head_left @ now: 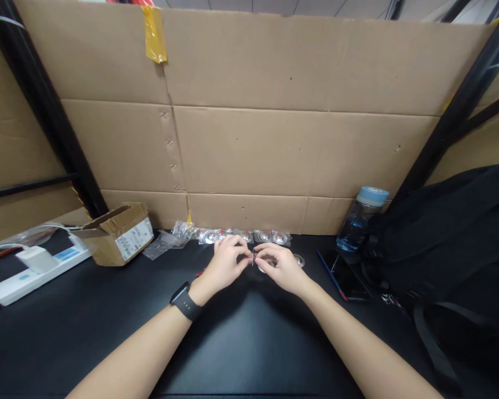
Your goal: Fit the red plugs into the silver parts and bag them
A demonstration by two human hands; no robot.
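Above the black tabletop, my left hand and my right hand meet, each in a pinch. A thin, shiny metal piece stands edge-on between the fingertips, and my right fingers close on it. Something small and red shows at my left fingertips; its kind is too small to tell. Just beyond my right hand lies a round metal ring, partly covered by the hand. Small red pieces lie beside my left wrist, partly hidden. Behind the hands runs a row of clear packets with round metal parts and red bits.
Crumpled clear plastic bags lie left of the packets. Further left are an open cardboard box and a white power strip. On the right stand a water bottle, a phone and a black backpack. A cardboard wall closes the back.
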